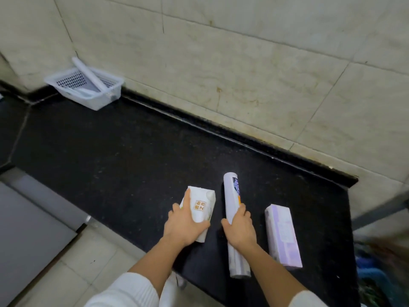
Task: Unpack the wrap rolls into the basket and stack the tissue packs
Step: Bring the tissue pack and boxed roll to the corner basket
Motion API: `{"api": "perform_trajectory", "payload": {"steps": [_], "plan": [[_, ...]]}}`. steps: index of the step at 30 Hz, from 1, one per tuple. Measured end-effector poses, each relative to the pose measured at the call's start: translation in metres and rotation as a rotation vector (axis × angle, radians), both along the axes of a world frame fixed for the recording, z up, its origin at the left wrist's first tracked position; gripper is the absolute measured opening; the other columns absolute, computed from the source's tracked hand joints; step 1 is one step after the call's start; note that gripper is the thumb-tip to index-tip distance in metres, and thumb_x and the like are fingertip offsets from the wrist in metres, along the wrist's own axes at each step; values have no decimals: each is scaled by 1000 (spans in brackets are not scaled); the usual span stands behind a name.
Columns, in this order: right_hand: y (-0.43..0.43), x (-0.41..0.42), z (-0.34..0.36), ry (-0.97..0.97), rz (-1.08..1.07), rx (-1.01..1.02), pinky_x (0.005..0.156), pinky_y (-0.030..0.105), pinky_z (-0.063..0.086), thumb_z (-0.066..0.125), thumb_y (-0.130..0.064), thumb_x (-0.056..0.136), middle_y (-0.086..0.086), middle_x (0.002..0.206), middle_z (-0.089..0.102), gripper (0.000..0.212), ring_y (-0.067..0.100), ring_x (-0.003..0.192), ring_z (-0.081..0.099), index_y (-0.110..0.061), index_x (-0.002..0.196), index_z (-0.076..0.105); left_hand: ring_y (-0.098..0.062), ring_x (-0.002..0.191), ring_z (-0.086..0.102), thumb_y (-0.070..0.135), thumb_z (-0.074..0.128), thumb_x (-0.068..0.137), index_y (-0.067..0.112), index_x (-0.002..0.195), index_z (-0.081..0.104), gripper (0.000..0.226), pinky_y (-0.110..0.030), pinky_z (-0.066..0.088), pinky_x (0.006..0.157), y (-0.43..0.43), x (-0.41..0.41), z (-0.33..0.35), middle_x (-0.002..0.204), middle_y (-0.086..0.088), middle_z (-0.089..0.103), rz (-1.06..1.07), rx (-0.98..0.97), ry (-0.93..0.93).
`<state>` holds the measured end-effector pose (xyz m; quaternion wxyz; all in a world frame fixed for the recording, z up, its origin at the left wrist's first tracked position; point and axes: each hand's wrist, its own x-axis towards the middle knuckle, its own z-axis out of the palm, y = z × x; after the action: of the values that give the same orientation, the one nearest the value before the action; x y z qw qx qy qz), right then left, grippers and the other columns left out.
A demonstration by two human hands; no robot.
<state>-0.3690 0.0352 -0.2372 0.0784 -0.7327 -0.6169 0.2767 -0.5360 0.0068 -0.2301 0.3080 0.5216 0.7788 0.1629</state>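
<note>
Near the worktop's (132,151) front edge, my right hand (240,229) clamped the wrap roll (232,202), left hand (183,224) pressed round a tissue pack (200,207); either could slip floorward

Near the lower centre of the frame, the white tissue pack (200,209) carries a small square label with orange characters on its top face; they seem to be 2 or 3 East Asian characters, too blurred to read. Just right of it, the wrap roll (232,200) bears a dark printed band with illegible lettering. At lower right, the lilac tissue pack (283,234) shows only smeared print.
</note>
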Motion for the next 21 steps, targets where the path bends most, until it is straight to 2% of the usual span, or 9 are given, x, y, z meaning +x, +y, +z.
{"api": "perform_trajectory", "payload": {"steps": [7, 12, 18, 21], "plan": [[48, -133, 20, 116, 193, 64, 81, 38, 46, 56, -39, 85, 15, 130, 43, 73, 33, 109, 52, -11, 141, 18, -26, 104, 46, 69, 54, 53, 53, 139, -12, 110, -38, 41, 74, 15, -142, 17, 113, -2, 41, 190, 96, 28], [56, -267, 19, 165, 276, 41, 88, 41, 47, 58, -38, 84, 14, 129, 44, 74, 33, 110, 52, -11, 141, 19, -31, 110, 46, 70, 54, 56, 48, 142, -12, 111, -42, 41, 80, 16, -275, 17, 119, -6, 41, 285, 87, 93], [64, -433, 18, 214, 294, -27, 87, 41, 45, 58, -39, 85, 14, 136, 41, 79, 33, 115, 50, -13, 145, 14, -28, 105, 50, 66, 55, 56, 49, 142, -9, 109, -40, 46, 77, 1, -443, 24, 108, -2, 40, 305, 69, 147], [73, -502, 18, 226, 295, -48, 85, 42, 46, 57, -40, 84, 13, 136, 41, 78, 32, 113, 51, -15, 144, 15, -32, 111, 47, 61, 60, 60, 45, 144, -8, 109, -44, 45, 85, 10, -516, 30, 119, -8, 42, 357, 57, 173]]}}
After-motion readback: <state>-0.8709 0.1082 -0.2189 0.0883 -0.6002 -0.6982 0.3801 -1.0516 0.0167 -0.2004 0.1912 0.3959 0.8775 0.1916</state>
